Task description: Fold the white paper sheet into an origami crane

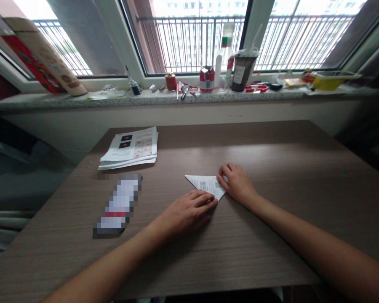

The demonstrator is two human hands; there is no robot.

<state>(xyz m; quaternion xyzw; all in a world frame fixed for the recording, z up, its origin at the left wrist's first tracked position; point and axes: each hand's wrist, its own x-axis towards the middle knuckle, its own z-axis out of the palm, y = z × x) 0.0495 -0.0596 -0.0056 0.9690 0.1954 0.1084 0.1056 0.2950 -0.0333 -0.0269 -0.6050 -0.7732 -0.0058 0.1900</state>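
A small triangle of folded printed paper (206,183) lies on the table in the middle of the head view, its white face covered in fine text. My left hand (189,211) is closed at its lower edge, fingers together and pressed on the paper, the thumb hidden beneath. At the right corner of the triangle, my right hand (235,182) has its fingers curled and closed on the paper. That corner is partly covered by the fingertips.
A stack of printed sheets (134,147) lies at the back left of the wooden table (271,151). Nearer is a phone (118,206) with a blurred screen. The windowsill behind holds a red can (206,79), a dark cup with a straw (240,71) and a yellow container (330,81).
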